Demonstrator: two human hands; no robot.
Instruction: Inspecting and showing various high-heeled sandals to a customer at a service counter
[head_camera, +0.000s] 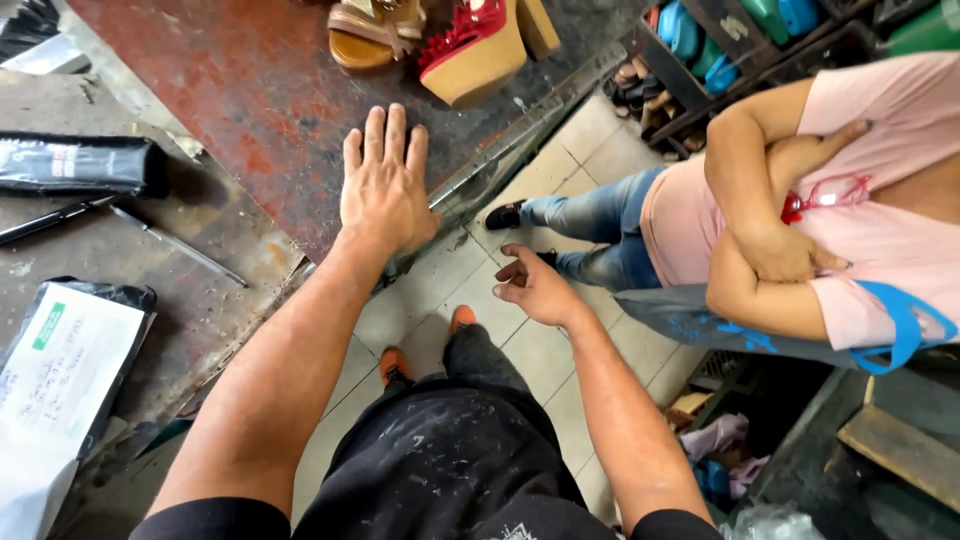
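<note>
Left hand (385, 190) spread flat on rusty red worn metal tabletop (260, 90), right hand (535, 287) loosely curled, empty, over tiled floor (560, 160).

A person seen from above, wearing a black short-sleeved top whose sleeve ends show at the bottom edge. Both forearms are bare, as are the left hand (385, 190) and right hand (537, 288), with no rings or watch. Dark trousers (450, 440) carry pale dusty smears. Orange shoes (395, 365) peek out below.
</note>
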